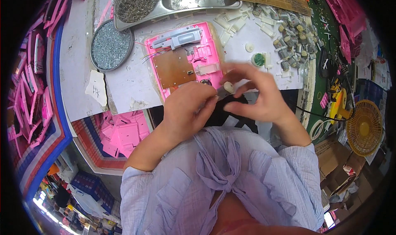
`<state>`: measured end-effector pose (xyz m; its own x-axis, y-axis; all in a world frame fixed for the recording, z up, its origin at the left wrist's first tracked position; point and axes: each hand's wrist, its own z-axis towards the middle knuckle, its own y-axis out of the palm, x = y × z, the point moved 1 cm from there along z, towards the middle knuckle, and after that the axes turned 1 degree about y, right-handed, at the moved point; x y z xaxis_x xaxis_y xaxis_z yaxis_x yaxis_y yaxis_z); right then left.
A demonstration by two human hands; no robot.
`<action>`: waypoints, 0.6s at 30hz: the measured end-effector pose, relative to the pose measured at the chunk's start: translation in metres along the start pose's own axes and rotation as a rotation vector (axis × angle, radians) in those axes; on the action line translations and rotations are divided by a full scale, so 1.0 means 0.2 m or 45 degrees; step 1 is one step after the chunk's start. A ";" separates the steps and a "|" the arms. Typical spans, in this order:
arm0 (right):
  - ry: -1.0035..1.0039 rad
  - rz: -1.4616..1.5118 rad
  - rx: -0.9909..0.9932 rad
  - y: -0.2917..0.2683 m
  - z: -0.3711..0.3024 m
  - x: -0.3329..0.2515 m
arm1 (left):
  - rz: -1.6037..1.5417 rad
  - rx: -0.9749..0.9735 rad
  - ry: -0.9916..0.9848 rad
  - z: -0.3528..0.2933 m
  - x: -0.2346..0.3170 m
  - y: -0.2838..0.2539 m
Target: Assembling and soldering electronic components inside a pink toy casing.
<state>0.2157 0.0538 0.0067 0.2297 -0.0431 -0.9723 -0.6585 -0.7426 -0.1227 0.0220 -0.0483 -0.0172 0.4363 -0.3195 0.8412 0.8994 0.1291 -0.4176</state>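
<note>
My left hand (189, 107) is closed, its thumb and fingertips pinching a small grey cylinder with a cream end (228, 87), which looks like a small motor. Around that piece, the fingers of my right hand (262, 92) are curved and spread apart; whether a fingertip touches it is unclear. Just beyond both hands lies a pink plastic housing (212, 49). A brown circuit board (175, 68), a grey-and-white elongated part (177, 39) and thin wires sit inside it. My left hand covers the housing's near edge.
A round dish of small screws (111, 45) stands left of the housing, below a metal tray (194, 6) of small metal parts. White plastic pieces (233, 22) and similar cylinders (295, 41) lie at right. Pink parts (126, 129) fill an open drawer; a yellow fan (364, 127) is far right.
</note>
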 end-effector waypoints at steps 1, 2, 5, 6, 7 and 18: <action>0.102 0.044 -0.029 -0.03 0.01 -0.04 | 0.072 0.009 0.118 0.01 -0.01 -0.01; 0.208 0.072 -0.134 -0.03 0.04 -0.03 | 0.145 0.017 0.235 0.00 -0.01 -0.01; 0.295 0.121 -0.265 0.00 0.10 -0.05 | 0.175 0.007 0.276 0.00 -0.03 -0.03; 0.082 -0.017 -0.221 0.00 0.09 -0.06 | 0.115 0.009 0.233 0.01 -0.03 -0.04; -0.131 -0.153 -0.175 0.00 0.09 -0.06 | 0.055 0.012 0.191 0.01 -0.03 -0.06; -1.006 -0.556 -0.127 0.02 0.07 0.01 | -0.225 0.000 -0.032 -0.03 -0.03 -0.10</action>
<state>0.2023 0.0602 0.0020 -0.1385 0.6998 -0.7008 -0.5545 -0.6411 -0.5306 0.0016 -0.0551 -0.0166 0.2720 -0.3134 0.9098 0.9622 0.0733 -0.2624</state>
